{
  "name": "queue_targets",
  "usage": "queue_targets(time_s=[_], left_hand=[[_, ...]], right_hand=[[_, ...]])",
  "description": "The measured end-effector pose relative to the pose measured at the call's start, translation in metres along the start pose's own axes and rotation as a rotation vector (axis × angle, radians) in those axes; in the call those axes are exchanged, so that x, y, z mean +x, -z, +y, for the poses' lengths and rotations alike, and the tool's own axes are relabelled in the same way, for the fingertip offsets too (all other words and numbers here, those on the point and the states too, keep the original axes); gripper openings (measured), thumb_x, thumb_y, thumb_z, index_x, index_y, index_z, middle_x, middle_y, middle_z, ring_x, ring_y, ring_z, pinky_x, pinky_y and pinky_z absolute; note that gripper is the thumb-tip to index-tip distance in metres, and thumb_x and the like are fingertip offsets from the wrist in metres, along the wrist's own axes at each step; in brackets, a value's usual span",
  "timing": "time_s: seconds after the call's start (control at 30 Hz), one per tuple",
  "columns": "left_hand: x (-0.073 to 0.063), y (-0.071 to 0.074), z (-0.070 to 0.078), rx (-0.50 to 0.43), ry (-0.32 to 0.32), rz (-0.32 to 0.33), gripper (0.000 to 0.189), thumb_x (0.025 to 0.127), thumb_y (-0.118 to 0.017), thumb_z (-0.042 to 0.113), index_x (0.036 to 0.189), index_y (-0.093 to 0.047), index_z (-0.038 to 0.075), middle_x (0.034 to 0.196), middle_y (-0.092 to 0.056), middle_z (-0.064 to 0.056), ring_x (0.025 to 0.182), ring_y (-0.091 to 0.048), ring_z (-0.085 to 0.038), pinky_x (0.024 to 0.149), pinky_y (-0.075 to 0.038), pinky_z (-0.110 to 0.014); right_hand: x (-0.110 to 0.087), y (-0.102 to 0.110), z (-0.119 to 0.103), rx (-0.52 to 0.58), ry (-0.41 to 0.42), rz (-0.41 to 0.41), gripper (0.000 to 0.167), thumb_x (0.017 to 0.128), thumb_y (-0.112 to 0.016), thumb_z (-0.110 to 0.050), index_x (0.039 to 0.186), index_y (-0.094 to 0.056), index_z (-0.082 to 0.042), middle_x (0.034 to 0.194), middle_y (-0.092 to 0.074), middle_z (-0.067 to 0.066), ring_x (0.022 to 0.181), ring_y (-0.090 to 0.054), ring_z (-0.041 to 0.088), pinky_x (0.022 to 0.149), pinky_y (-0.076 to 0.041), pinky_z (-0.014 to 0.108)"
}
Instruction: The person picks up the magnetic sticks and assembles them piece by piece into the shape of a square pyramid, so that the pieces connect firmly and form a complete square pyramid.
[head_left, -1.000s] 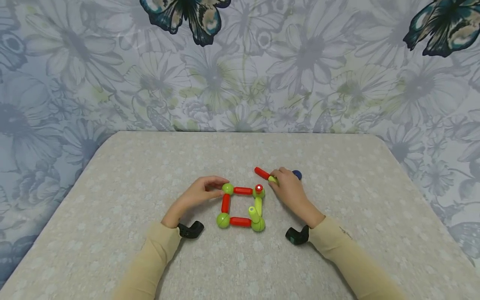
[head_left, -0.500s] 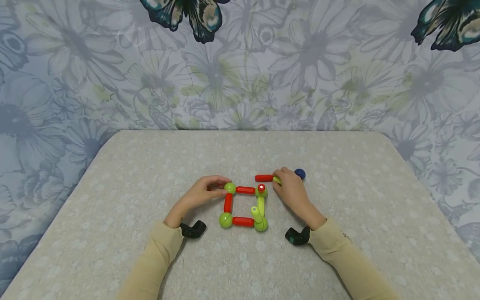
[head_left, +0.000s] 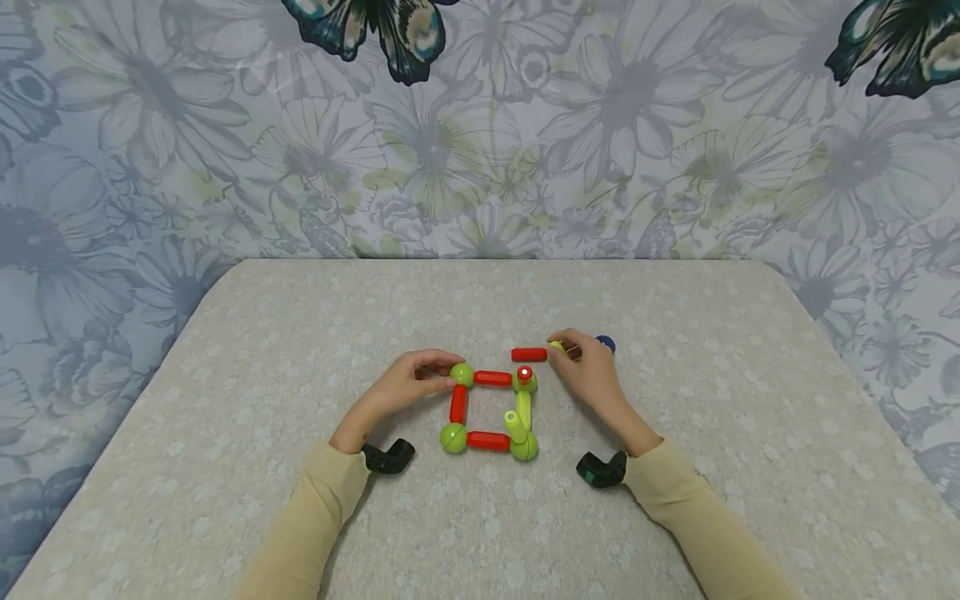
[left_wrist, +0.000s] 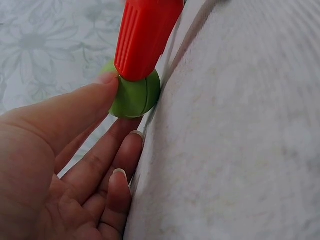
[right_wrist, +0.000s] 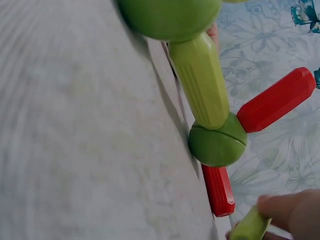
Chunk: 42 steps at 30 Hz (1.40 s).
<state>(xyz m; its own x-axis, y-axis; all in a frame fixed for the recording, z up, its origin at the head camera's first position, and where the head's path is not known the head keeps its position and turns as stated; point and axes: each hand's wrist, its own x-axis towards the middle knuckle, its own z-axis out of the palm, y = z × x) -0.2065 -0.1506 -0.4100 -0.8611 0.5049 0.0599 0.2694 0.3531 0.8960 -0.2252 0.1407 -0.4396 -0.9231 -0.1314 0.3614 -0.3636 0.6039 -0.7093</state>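
A square frame of green balls and magnetic rods lies on the table, with red rods (head_left: 488, 442) on three sides and a yellow-green rod (head_left: 524, 411) on the right. My left hand (head_left: 408, 386) pinches the green ball (head_left: 462, 374) at its far left corner between thumb and fingers. A red rod (right_wrist: 276, 100) stands up from the far right ball (right_wrist: 218, 143), and a yellow-green one (head_left: 514, 426) rises from the near right ball. Beyond the frame, my right hand (head_left: 588, 372) pinches another yellow-green rod (right_wrist: 251, 226) beside a loose red rod (head_left: 528, 355).
A blue ball (head_left: 606, 343) sits just behind the right hand, partly hidden by it. Black wrist devices (head_left: 389, 457) are on both wrists. The patterned tablecloth (head_left: 337, 308) runs back to a flowered wall (head_left: 480, 167).
The loose red rod has swung from slanting to lying level. My right hand has shifted slightly right with the yellow-green rod, away from the red one. The left hand keeps its grip.
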Motion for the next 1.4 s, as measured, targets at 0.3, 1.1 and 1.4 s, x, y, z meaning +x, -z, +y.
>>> queue_targets(time_s=[0.3, 1.1, 1.4], left_hand=[[0.0, -0.001, 0.0, 0.004, -0.007, 0.002, 0.03, 0.086, -0.066, 0.0, 0.114, -0.061, -0.009, 0.105, -0.062, -0.018, 0.093, -0.055, -0.031, 0.077, -0.045, -0.038], [0.008, -0.001, -0.041, -0.077, -0.039, -0.058, 0.028, 0.088, -0.066, 0.006, 0.116, -0.063, 0.0, 0.108, -0.063, -0.01, 0.096, -0.059, -0.023, 0.078, -0.049, -0.032], [0.004, -0.001, -0.022, -0.045, -0.024, -0.069, 0.031, 0.087, -0.067, 0.004, 0.117, -0.062, -0.004, 0.109, -0.064, -0.013, 0.095, -0.061, -0.026, 0.08, -0.049, -0.036]], right_hand=[[-0.005, 0.018, -0.025, 0.421, -0.203, -0.061, 0.03, 0.093, -0.061, -0.015, 0.119, -0.061, 0.0, 0.104, -0.061, 0.013, 0.091, -0.062, 0.026, 0.07, -0.05, 0.027], [-0.072, -0.026, -0.136, 0.895, -0.069, -0.353, 0.037, 0.093, -0.049, 0.009, 0.129, -0.043, 0.002, 0.119, -0.05, 0.025, 0.109, -0.056, 0.03, 0.088, -0.046, 0.036], [-0.083, -0.057, -0.121, 0.851, -0.081, -0.288, 0.031, 0.089, -0.05, 0.016, 0.119, -0.048, 0.009, 0.118, -0.051, 0.026, 0.112, -0.053, 0.027, 0.094, -0.041, 0.032]])
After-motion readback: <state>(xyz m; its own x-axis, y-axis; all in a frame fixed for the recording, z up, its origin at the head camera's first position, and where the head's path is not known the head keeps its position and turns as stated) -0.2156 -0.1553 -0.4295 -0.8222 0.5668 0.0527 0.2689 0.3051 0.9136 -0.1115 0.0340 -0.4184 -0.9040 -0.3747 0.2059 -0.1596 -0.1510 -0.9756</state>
